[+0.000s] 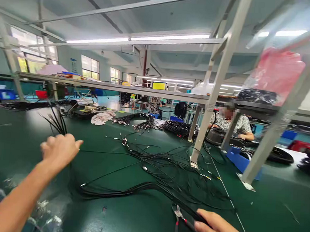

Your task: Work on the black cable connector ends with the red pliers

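My left hand (59,149) is raised over the green table (127,219), fingers closed round a bunch of thin black cables (56,122) whose ends fan upward. The cables trail down into a loose tangle of black wires (164,172) spread across the middle of the table. My right hand (217,229) rests low at the front edge, gripping the thick end of a cable bundle (140,188). Small red-handled pliers (177,215) lie on the table just left of that hand.
A grey metal frame leg (211,98) stands on the table right of the tangle. Beyond it a seated person (232,124) works with black cable coils and blue bins (240,159). More wire bundles (141,121) and a cloth (102,117) lie farther back. Clear plastic (44,214) lies front left.
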Tool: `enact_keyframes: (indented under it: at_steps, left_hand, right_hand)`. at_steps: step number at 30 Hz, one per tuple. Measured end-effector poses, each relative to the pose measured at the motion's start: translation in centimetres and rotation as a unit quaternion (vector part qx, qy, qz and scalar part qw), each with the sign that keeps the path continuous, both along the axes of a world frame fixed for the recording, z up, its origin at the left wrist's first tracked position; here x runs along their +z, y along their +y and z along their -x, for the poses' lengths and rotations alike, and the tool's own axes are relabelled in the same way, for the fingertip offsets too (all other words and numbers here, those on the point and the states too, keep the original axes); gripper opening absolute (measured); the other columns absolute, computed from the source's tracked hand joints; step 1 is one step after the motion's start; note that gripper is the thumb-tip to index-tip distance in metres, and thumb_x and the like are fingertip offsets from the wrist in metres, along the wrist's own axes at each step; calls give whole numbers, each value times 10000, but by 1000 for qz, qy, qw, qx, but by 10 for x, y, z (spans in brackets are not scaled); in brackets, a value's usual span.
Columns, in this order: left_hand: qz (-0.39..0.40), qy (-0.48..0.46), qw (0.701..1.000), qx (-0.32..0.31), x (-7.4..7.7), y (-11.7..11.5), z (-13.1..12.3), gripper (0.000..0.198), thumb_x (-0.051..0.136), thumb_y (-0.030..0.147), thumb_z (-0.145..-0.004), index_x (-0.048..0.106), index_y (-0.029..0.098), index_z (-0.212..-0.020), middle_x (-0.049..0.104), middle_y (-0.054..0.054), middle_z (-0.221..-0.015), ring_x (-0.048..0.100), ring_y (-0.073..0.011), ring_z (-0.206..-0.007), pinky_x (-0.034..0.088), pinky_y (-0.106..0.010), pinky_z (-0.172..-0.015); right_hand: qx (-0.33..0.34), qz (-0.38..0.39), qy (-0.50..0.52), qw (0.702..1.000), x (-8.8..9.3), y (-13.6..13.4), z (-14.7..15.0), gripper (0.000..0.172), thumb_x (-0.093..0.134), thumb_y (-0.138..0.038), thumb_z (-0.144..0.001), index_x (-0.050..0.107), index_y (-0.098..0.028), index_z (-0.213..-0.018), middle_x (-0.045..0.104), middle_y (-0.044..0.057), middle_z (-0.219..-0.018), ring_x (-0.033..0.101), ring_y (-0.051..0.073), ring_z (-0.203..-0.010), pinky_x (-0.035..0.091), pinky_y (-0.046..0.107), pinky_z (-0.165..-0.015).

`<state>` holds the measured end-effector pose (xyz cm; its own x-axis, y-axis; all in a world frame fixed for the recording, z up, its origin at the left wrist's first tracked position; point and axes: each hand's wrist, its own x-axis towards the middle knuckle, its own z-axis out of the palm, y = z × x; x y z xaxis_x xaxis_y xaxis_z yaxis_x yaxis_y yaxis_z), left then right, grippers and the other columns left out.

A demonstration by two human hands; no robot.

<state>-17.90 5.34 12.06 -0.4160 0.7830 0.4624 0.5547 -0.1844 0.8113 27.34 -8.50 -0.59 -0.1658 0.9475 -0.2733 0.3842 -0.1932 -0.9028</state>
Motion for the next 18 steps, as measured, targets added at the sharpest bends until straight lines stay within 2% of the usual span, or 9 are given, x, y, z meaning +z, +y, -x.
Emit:
enact_keyframes:
  at_steps: [1,3,4,5,6,7,9,12,18]
  left_hand:
    - [19,31,998,-46,-12,-7,-27,88,692,83,-758,607,91,-738,663,-82,-999,375,-482,-1323,151,-717,-1088]
    - [35,86,979,-183,-44,-25,-96,164,791,179,-695,702,150,-830,710,-70,-986,558,-373,-1184,311,-551,-1108]
    - [39,106,959,-259,-60,-35,-134,311,845,196,-637,738,215,-929,726,-38,-1059,598,-310,-1146,368,-440,-1095]
    - [45,127,927,-349,-76,-45,-170,451,891,201,-571,749,279,-992,725,-12,-1126,604,-277,-1149,385,-368,-1082]
    - [48,152,873,-461,-90,-54,-204,532,879,200,-606,727,303,-1105,694,-28,-1226,570,-280,-1206,367,-359,-1090]
    - [64,153,830,-532,-101,-61,-233,453,838,199,-675,726,304,-1102,699,-38,-1203,576,-272,-1183,379,-344,-1058]
    - [90,153,808,-562,-119,-68,-273,82,684,208,-822,739,266,-840,720,-20,-856,637,-211,-835,449,-275,-808]
    - [120,145,817,-545,-133,-63,-294,331,467,274,-947,635,219,-666,560,16,-600,500,-150,-576,354,-240,-591]
    - [178,128,860,-462,-144,-47,-301,416,320,393,-992,567,207,-715,502,12,-631,469,-162,-635,301,-251,-588]
  right_hand:
    - [25,24,19,999,5,4,5,534,698,-740,-691,634,-220,-794,626,-20,-637,470,83,-499,361,212,-459]
    - [64,58,54,995,12,13,12,605,602,-793,-727,622,-198,-835,536,-58,-507,289,48,-365,213,206,-365]
    - [73,67,68,993,15,16,13,633,567,-804,-741,626,-187,-868,527,-63,-491,247,42,-343,202,205,-354]
    - [80,74,82,991,16,18,11,655,536,-812,-753,627,-179,-894,547,-54,-502,240,41,-332,223,204,-350]
    - [83,80,94,989,17,19,7,673,511,-821,-760,623,-173,-901,577,-35,-525,260,41,-327,253,202,-355]
    - [84,85,102,988,17,18,1,685,503,-831,-757,616,-170,-892,602,-14,-541,297,45,-325,277,202,-362]
    - [69,86,109,988,15,13,-17,692,535,-838,-738,610,-168,-894,647,25,-583,412,65,-345,300,198,-381]
    - [11,63,113,992,10,0,-52,694,585,-815,-738,644,-174,-1000,693,38,-697,576,91,-484,358,183,-443]
    - [-170,-13,239,956,-19,-13,-85,641,658,-761,-733,719,-197,-1031,687,39,-706,591,135,-575,466,262,-563]
